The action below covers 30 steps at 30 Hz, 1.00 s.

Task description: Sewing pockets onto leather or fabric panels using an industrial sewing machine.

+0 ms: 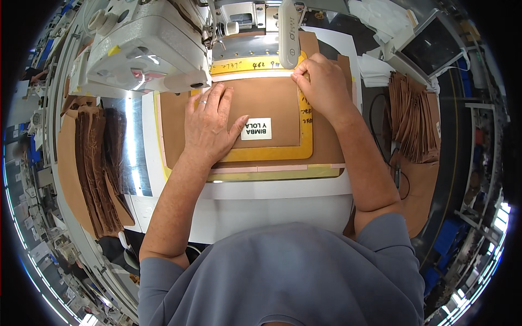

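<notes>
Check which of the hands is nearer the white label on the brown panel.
Left. The left hand lies flat beside the white label, thumb almost touching; the right hand pinches the yellow frame's upper right corner.

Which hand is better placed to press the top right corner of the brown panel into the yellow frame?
Right. The right hand already has its fingertips at that corner of the brown panel, by the yellow frame. The left hand lies flat on the panel's left side.

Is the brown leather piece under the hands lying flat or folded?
Flat: the brown leather piece lies spread inside the yellow frame, pressed by the left hand.
</notes>
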Available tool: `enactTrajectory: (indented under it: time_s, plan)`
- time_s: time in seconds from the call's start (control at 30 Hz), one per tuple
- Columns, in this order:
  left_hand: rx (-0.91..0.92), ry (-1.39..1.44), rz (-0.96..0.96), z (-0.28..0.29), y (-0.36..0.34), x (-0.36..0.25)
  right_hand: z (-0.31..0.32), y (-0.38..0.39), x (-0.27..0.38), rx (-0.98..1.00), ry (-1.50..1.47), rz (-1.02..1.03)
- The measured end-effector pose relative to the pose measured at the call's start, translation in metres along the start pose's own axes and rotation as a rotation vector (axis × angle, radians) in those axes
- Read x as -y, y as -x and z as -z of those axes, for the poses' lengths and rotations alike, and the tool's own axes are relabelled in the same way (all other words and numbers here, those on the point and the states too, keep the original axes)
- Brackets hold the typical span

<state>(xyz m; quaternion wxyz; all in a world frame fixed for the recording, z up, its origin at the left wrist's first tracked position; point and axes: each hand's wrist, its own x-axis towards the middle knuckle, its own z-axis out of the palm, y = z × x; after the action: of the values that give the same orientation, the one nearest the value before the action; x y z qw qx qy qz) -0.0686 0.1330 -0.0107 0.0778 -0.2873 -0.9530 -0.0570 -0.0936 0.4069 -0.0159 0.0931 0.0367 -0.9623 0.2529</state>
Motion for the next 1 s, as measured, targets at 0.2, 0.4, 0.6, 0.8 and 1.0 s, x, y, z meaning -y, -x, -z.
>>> enactTrajectory:
  time_s: [0.2,0.4,0.6,0.8,1.0]
  plan:
    - [-0.009,0.002,-0.003,0.0,-0.002,0.0,-0.001,0.006,0.002,-0.097,0.004,0.1]
    - [-0.012,0.004,-0.006,-0.002,0.0,0.001,-0.006,0.004,0.004,-0.164,0.038,0.156]
    - [-0.03,0.012,-0.009,-0.002,0.001,0.003,0.001,0.0,0.001,-0.024,-0.026,-0.011]
    - [-0.034,0.033,-0.013,0.002,-0.004,-0.003,0.003,-0.001,0.0,0.01,0.0,-0.019]
    - [-0.112,0.293,-0.236,-0.002,-0.034,-0.04,-0.001,0.0,0.0,0.007,-0.067,-0.046]
